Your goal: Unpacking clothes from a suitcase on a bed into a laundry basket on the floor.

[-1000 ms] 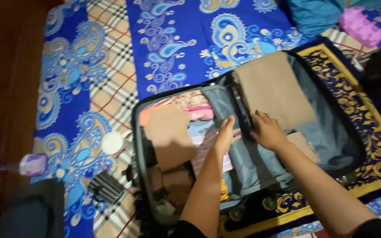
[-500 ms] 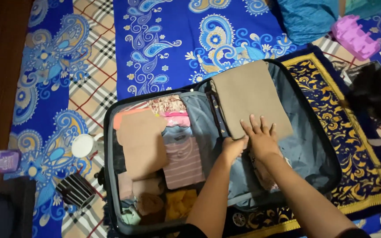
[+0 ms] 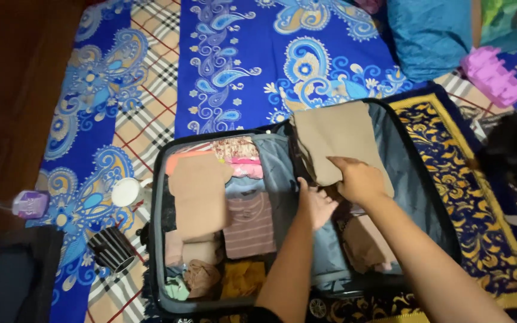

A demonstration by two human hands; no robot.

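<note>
Right hand [image 3: 359, 178] now lifts tan folded cloth [image 3: 336, 140] edge, grip pinching it; left hand [image 3: 317, 205] spread flat beneath, over suitcase [image 3: 161, 239] divider.

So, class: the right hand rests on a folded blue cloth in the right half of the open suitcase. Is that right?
Only the colour is wrong. In the head view the right hand rests on a folded tan cloth, in the right half of the open suitcase.

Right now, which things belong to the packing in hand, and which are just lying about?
In hand:
- open suitcase
- tan folded cloth, under the right hand
- left hand at the grey divider
- striped shirt

Lying about:
- purple bottle
- white cup
- striped pouch
- pink toy
- blue pillow
</note>
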